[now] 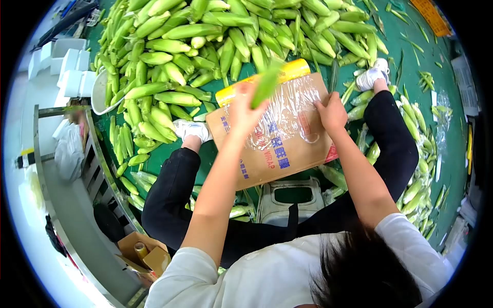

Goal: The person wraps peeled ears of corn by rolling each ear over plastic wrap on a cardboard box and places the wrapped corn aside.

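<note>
- I see the left hand (247,109) over the cardboard (303,155), its fingers, blurred, closed around the near end of a corn ear (266,84).
- That ear is above the film (292,105), which lies crinkled across the cardboard's far part.
- I have the right hand (334,114) at the cardboard's right edge, thumb toward the film; I cannot tell whether its fingers pinch anything.
- A yellow box (302,68) sits at the cardboard's far edge.
- Beyond is the corn pile (205,56); more ears (413,192) lie right, on the green floor (405,56).
- Nearer me is a stool (268,206).
</note>
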The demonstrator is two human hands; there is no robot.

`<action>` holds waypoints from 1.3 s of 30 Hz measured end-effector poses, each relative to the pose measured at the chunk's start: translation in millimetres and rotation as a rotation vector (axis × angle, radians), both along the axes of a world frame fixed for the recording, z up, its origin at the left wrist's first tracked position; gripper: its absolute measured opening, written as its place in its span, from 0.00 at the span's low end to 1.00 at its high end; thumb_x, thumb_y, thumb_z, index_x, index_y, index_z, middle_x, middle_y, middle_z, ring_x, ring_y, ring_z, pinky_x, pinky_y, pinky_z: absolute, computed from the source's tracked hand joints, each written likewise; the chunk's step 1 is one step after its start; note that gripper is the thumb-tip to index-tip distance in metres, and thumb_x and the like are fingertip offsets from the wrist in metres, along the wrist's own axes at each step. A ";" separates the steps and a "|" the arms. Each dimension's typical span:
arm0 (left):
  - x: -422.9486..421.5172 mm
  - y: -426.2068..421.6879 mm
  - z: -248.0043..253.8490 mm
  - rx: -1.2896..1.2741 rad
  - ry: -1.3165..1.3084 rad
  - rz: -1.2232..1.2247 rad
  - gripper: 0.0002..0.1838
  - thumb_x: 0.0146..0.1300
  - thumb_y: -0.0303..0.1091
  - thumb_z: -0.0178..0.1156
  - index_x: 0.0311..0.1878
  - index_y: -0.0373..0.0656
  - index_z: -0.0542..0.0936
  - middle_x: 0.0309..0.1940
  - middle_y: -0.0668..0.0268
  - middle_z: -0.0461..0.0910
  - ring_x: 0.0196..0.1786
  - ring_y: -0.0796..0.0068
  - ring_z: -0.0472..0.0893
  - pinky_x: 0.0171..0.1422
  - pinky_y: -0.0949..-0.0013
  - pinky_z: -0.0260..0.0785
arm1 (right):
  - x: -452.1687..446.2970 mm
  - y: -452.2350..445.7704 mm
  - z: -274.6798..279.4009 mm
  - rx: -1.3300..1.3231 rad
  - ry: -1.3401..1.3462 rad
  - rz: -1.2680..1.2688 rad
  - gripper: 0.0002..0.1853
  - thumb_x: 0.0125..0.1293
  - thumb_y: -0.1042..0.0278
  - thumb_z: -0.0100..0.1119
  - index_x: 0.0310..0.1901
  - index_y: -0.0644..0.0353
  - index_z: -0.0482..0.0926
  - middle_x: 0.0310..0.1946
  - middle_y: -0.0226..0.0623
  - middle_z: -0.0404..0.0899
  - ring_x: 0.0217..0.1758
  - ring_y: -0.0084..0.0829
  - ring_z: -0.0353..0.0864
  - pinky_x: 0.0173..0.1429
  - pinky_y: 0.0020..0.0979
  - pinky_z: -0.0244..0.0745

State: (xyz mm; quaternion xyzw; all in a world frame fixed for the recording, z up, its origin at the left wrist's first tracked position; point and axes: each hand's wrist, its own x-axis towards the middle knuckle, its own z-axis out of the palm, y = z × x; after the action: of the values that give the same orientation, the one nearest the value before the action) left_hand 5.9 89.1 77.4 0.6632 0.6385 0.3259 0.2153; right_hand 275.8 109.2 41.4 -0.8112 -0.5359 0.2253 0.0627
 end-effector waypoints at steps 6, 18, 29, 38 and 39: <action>47.2 3.7 -44.3 0.091 0.284 -0.106 0.31 0.56 0.41 0.72 0.64 0.46 0.78 0.56 0.62 0.78 0.58 0.56 0.79 0.69 0.55 0.66 | 8.1 -8.4 -11.2 0.243 -0.040 0.199 0.23 0.59 0.55 0.73 0.52 0.57 0.78 0.49 0.41 0.79 0.55 0.45 0.79 0.54 0.44 0.79; 29.2 0.1 -34.9 -0.079 0.429 -0.176 0.29 0.60 0.41 0.70 0.66 0.55 0.79 0.60 0.57 0.74 0.66 0.54 0.71 0.73 0.37 0.55 | -49.1 32.7 -16.3 0.463 0.826 0.511 0.08 0.67 0.64 0.62 0.41 0.60 0.79 0.52 0.38 0.82 0.57 0.40 0.80 0.64 0.36 0.70; -39.3 -101.1 -64.2 -0.007 0.345 -0.298 0.15 0.61 0.36 0.68 0.49 0.47 0.79 0.54 0.62 0.75 0.61 0.58 0.73 0.70 0.50 0.60 | -71.0 28.4 -13.5 0.305 0.203 1.162 0.43 0.57 0.48 0.72 0.75 0.32 0.64 0.65 0.34 0.74 0.66 0.44 0.73 0.69 0.47 0.67; -27.9 -84.7 -19.8 -0.217 -0.139 -0.441 0.04 0.70 0.31 0.60 0.41 0.41 0.77 0.35 0.54 0.82 0.39 0.49 0.83 0.43 0.55 0.76 | -25.2 -26.6 -0.6 -0.083 0.352 1.246 0.42 0.53 0.59 0.77 0.72 0.32 0.71 0.60 0.39 0.76 0.66 0.43 0.72 0.71 0.48 0.65; -23.6 -83.3 -28.0 -0.195 -0.152 -0.432 0.04 0.69 0.30 0.61 0.41 0.41 0.78 0.34 0.56 0.82 0.38 0.52 0.84 0.43 0.58 0.76 | -20.9 -34.3 2.9 -0.072 0.361 1.249 0.41 0.55 0.58 0.76 0.72 0.33 0.71 0.62 0.40 0.75 0.68 0.43 0.71 0.72 0.48 0.63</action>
State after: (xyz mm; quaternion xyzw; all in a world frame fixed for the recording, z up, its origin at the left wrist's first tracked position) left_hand -17.7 5.8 49.4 0.7337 0.4924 0.2582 0.3905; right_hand 255.0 74.9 44.3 -0.2978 -0.8798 0.3699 -0.0182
